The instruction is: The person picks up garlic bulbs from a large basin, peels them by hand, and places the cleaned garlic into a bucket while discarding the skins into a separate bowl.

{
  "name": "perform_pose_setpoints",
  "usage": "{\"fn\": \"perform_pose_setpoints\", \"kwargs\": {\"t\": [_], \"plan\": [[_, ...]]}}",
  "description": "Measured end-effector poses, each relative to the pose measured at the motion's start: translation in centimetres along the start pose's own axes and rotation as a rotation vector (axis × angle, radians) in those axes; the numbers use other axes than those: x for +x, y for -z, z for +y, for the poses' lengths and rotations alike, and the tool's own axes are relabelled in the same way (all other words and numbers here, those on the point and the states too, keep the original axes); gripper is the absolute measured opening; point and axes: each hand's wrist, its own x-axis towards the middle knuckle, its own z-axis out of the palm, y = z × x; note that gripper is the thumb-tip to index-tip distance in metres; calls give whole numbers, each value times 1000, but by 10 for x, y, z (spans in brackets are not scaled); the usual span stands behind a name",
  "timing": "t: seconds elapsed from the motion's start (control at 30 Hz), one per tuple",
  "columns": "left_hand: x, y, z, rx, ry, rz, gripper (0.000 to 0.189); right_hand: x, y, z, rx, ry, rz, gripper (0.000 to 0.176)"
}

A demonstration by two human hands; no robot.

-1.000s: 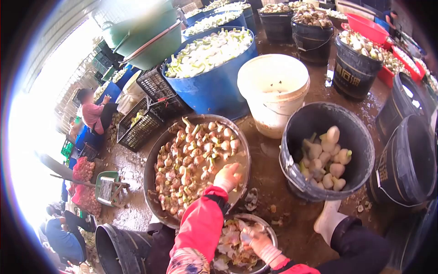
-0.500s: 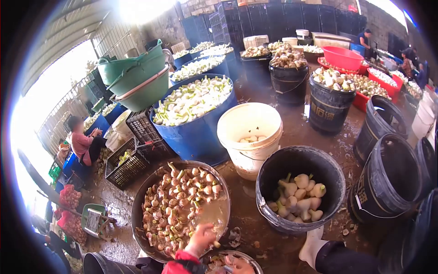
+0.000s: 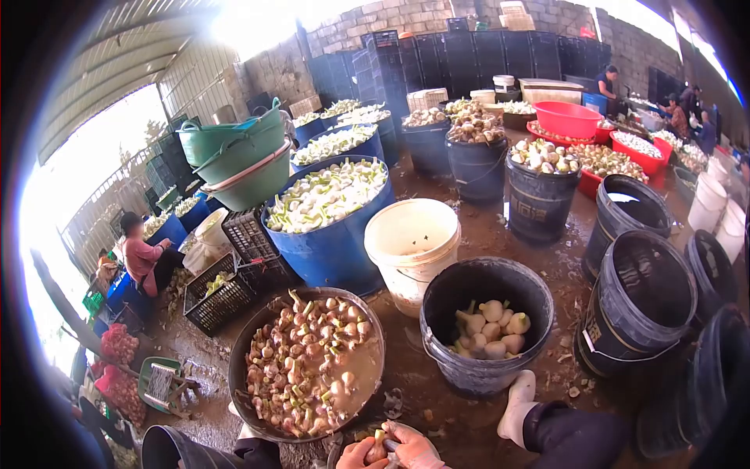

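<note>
Your left hand (image 3: 360, 455) pinches a garlic bulb (image 3: 378, 448); your right hand (image 3: 416, 448) grips a grey tool (image 3: 391, 444), type unclear, against it. Basin (image 3: 378, 344) of garlic just beyond.

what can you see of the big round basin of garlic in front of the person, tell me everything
The basin is wide, round and dark, with a thin rim; it may be metal, though that is hard to tell. It sits upright on the wet floor. Brown-skinned garlic bulbs, many with stubby stems, crowd its left and far parts, and cloudy brownish water shows toward the right. A white bucket stands beyond it. The left hand and right hand are outside it, past its near edge.
</note>
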Motion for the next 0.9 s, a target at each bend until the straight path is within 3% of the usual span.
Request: {"fn": "perform_pose_setpoints", "kwargs": {"t": [0.03,0.07,0.17,0.2,0.23,0.3,0.37,0.43,0.5,0.57,0.63,0.67,0.7,0.83,0.9], "plan": [[0,3,14,244,-117,39,49,-2,-3,-2,-76,38,37,28],[1,6,31,292,-28,-19,50,-3,-6,-2,-80,20,62,27],[3,-10,4,118,152,-3,46,-7,-8,-10,-79,-103,130,26],[3,-3,31,312,32,5,47,-3,-13,4,-43,-116,165,25],[4,-1,14,179,39,8,51,-3,-5,20,-234,-33,123,37],[11,0,29,-1026,576,-65,31,1,6,3,-88,-120,-11,35],[11,6,47,-1452,688,43,27,0,12,-21,181,-39,-90,30],[10,13,19,-1481,765,-7,28,1,18,-40,206,-25,-148,28],[6,16,33,-1438,738,31,32,-2,15,-49,706,-362,-183,26],[-2,12,22,-1310,617,64,54,1,14,-47,823,-495,-282,25],[-9,9,20,-893,514,25,74,-3,15,-52,470,-526,-402,23],[-13,10,21,-666,430,17,90,-7,9,-40,633,-541,-385,21],[-12,13,22,-578,453,42,91,-9,4,-38,634,-552,-392,21],[9,13,7,-756,546,163,77,-9,-5,-38,307,-434,-317,18],[19,16,-2,-909,831,308,72,-12,-13,-28,83,-388,-381,21]]}}
